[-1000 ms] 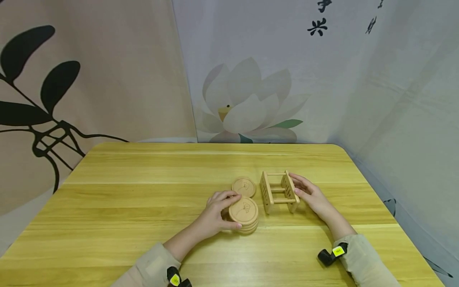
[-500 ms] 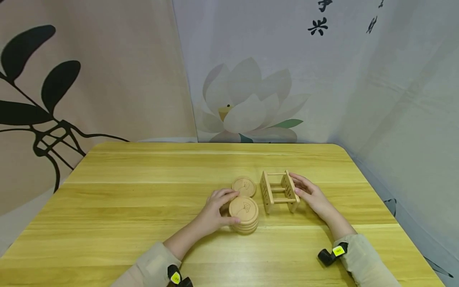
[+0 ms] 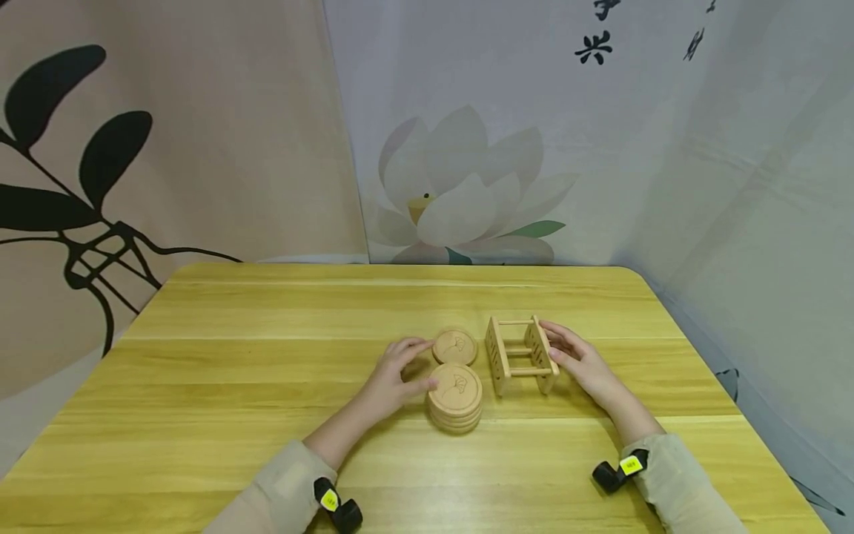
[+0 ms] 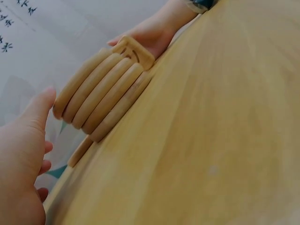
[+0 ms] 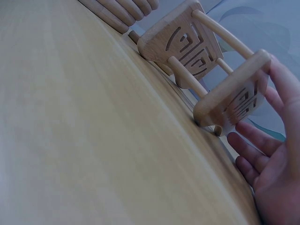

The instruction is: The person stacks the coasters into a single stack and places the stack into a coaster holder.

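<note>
A stack of several round wooden coasters [image 3: 456, 389] stands mid-table, each top one carved with a small leaf-like figure. Just behind it lies a single wooden coaster [image 3: 455, 346]. My left hand [image 3: 388, 382] is at the left of both, fingers spread; its thumb tip is at the stack's edge and its index fingertip beside the single coaster. To the right stands a wooden coaster rack [image 3: 495, 357] with cut-out side panels joined by rods, nothing between them. My right hand [image 3: 588, 376] rests against its right panel, thumb touching the edge and the other fingers loose beside it [image 5: 253, 147].
The light wood table [image 3: 233, 400] runs back to a hanging cloth [image 3: 253, 133] printed with leaves, a lotus and dark characters. Black wrist cameras [image 3: 336, 508] are strapped over both sleeves.
My left hand has drawn back to the left and slightly away from me, its fingers leaving the stack's sides. The stack, the rack and my right hand have stayed in place.
</note>
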Demonstrator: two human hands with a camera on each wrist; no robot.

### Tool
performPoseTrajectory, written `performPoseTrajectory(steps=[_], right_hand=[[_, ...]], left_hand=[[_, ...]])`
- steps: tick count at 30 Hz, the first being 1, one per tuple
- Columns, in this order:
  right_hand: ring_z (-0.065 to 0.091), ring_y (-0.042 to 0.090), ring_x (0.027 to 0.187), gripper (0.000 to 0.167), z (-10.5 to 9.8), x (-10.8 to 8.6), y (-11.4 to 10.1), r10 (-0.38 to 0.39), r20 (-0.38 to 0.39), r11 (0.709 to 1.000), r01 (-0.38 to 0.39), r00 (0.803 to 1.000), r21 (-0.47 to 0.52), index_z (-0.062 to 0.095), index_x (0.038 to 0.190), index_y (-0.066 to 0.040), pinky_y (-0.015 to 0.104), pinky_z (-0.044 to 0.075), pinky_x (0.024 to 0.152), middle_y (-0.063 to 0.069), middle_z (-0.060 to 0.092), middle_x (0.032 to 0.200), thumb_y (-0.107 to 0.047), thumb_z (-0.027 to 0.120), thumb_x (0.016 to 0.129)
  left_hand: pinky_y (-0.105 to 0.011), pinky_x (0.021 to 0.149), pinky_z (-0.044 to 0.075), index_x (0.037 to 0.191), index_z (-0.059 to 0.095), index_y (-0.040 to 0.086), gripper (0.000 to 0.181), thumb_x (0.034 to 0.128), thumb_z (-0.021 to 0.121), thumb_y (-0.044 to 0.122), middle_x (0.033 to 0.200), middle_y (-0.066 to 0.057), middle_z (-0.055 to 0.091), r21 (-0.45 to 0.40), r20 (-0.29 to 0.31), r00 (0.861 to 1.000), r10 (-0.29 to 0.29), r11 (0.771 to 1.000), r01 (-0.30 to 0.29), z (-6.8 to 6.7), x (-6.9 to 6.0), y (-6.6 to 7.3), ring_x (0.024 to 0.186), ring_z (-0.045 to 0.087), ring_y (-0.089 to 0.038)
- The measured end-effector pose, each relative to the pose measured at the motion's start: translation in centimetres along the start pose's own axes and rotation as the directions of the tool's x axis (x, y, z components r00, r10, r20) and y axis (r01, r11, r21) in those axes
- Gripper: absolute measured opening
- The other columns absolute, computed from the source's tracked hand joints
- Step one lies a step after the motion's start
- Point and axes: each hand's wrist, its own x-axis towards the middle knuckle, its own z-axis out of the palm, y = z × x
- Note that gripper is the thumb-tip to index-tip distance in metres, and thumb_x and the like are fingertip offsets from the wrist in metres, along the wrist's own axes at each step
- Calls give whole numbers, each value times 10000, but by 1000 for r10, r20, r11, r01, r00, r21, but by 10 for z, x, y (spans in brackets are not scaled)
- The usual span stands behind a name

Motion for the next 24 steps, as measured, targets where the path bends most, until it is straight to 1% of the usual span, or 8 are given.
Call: performPoseTrajectory(steps=[6, 11, 16, 20, 24], right_hand=[[501, 77, 1140, 496, -1, 1, 0, 5, -7, 1000, -5, 1000, -14, 358, 1477, -66, 197, 394, 908, 233, 448, 1386, -129, 499, 1006], [499, 81, 1142, 497, -1, 1, 1, 4, -6, 1000, -4, 1000, -17, 355, 1478, -65, 195, 393, 909, 234, 447, 1387, -128, 498, 1007], [504, 76, 1135, 496, 0, 0, 1, -4, 1, 1000, 4, 1000, -2, 350, 1478, -54, 195, 397, 905, 245, 444, 1383, -120, 493, 1008], [509, 55, 1122, 494, 0, 0, 2, -7, 4, 1000, 7, 1000, 1, 346, 1478, -50, 197, 402, 902, 256, 441, 1380, -119, 487, 1010], [506, 48, 1124, 495, -1, 0, 2, 2, 3, 1000, -2, 1000, 1, 346, 1479, -55, 196, 400, 903, 255, 437, 1384, -130, 489, 1011]], left_hand=[[-539, 993, 334, 1390, 495, 65, 580, 890, 689, 287, 1357, -90, 493, 5, -39, 999, 12, 1000, -12, -3, 6, -6, 1229, 422, -286], [-525, 970, 371, 1394, 486, 59, 569, 900, 680, 264, 1368, -110, 479, 4, -59, 998, 0, 1000, 0, -6, 12, -13, 1195, 446, -299], [-507, 992, 364, 1404, 474, 59, 582, 900, 682, 264, 1387, -126, 459, 21, -61, 998, -25, 999, 27, -8, 18, -20, 1222, 428, -309], [-501, 1012, 343, 1402, 472, 41, 597, 890, 697, 251, 1388, -144, 456, 35, -58, 998, -29, 999, 31, -9, 23, -21, 1249, 409, -321], [-517, 1020, 325, 1416, 463, 70, 619, 881, 708, 261, 1408, -133, 440, 58, -43, 998, -37, 998, 39, -9, 26, -21, 1265, 398, -320]])
